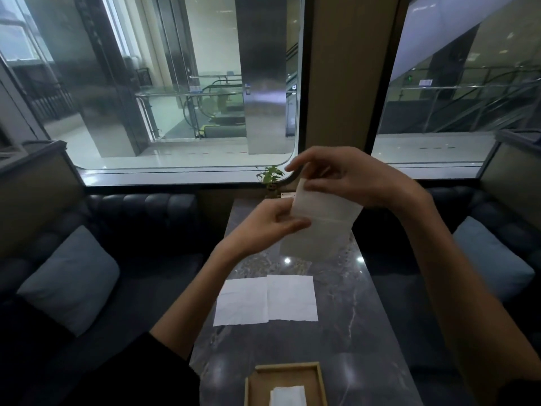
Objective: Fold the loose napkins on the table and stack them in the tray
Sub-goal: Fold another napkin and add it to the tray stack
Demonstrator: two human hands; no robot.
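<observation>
Napkin (319, 224) held in air above worktop (345, 341).
Left hand (263, 227) pinches its left edge; right hand (348, 177) pinches its top; two napkins (265, 300) lie flat below.

Dark marble table (345, 332) being flanked by tufted navy sofas (152, 212) with blue cushions (70, 276); escalator hall being shown through rounded windows (181, 83).

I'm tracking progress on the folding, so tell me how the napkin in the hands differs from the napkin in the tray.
The held napkin is up in the air, pinched by the left hand and right hand; the tray napkin lies flat in the wooden tray. The held one hangs part-open with a visible crease and looks larger; the tray one is a compact folded piece. Both are white.
</observation>
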